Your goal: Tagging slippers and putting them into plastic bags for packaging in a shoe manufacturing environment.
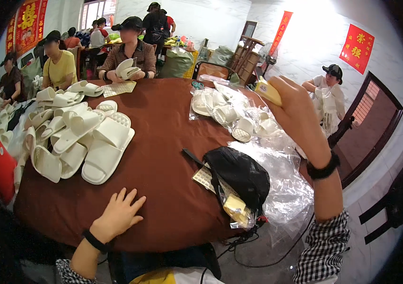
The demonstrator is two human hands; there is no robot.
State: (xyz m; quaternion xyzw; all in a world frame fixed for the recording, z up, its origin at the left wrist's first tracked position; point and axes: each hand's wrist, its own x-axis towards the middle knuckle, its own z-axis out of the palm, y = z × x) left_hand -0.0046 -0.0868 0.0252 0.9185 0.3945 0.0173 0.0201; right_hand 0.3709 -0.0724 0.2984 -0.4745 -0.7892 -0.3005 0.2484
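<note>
My left hand (119,215) lies flat on the brown tablecloth (159,137) near the front edge, fingers spread, holding nothing. The pile of cream slippers (71,130) is just beyond it. My right hand (293,106) is raised above the right side of the table, closed round a small yellow block (268,92) with a pale mark on its face. Below that arm lies a heap of clear plastic bags (284,182). A black mesh cap (239,175) rests beside the bags, partly covering a sheet of stickers (205,179) and a yellow packet (237,210).
Bagged slippers (244,128) sit at the far right of the table. Across it, a person (128,52) in a cap holds a slipper near another sticker sheet (118,88). Another person (329,90) stands at right. Dark cables (246,241) hang by the front edge.
</note>
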